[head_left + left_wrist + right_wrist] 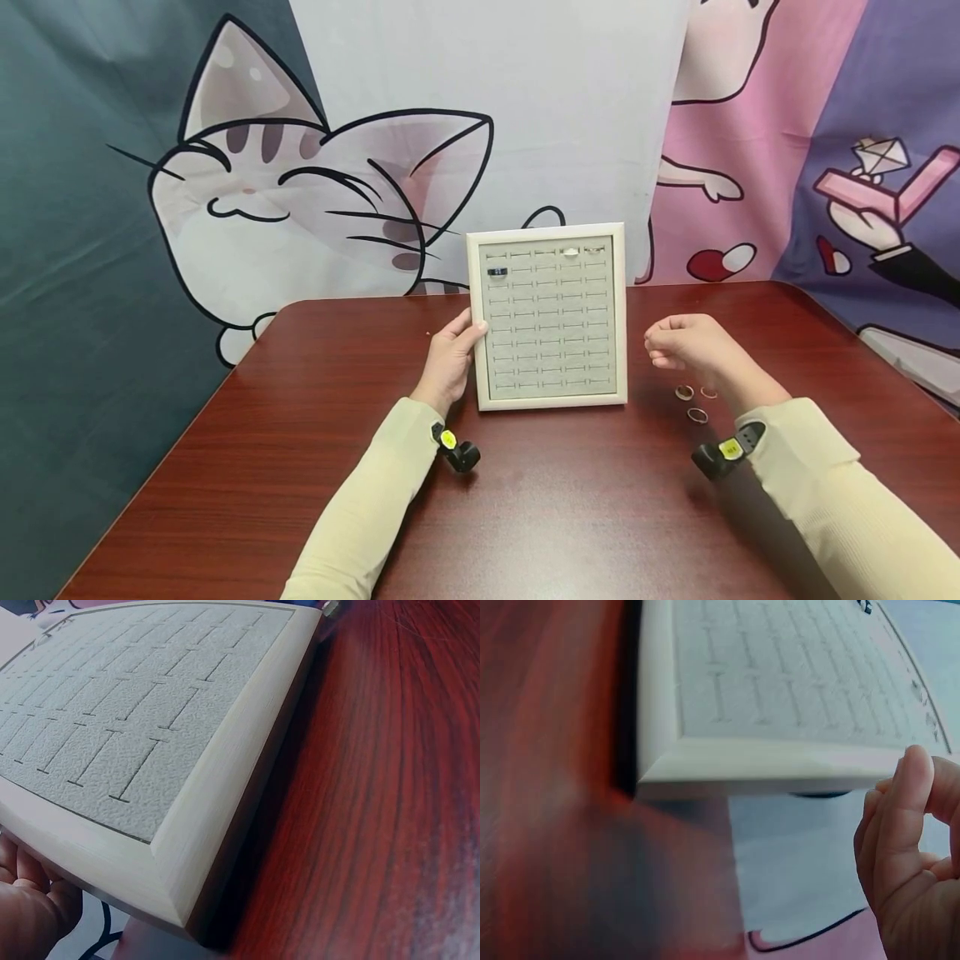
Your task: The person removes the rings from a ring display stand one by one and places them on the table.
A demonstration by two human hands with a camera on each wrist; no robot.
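An upright ring display board (551,333) with a pale frame and grey slotted padding stands tilted back on the table. My left hand (447,362) grips its left edge, thumb on the front. A dark blue ring (497,272) sits in the left column, and a white ring (570,252) and a silver ring (594,250) sit in the top row. Right of the board my right hand (693,346) is raised, fingers curled. In the right wrist view its thumb (915,780) meets the index finger, and no object shows between them.
Loose on the table to the right, below my right hand, lie a gold-toned ring (684,392), another ring (697,415) and a thin ring (708,393) partly covered by the wrist. The reddish-brown table (555,517) ends at a cartoon cat backdrop (390,75) behind the board.
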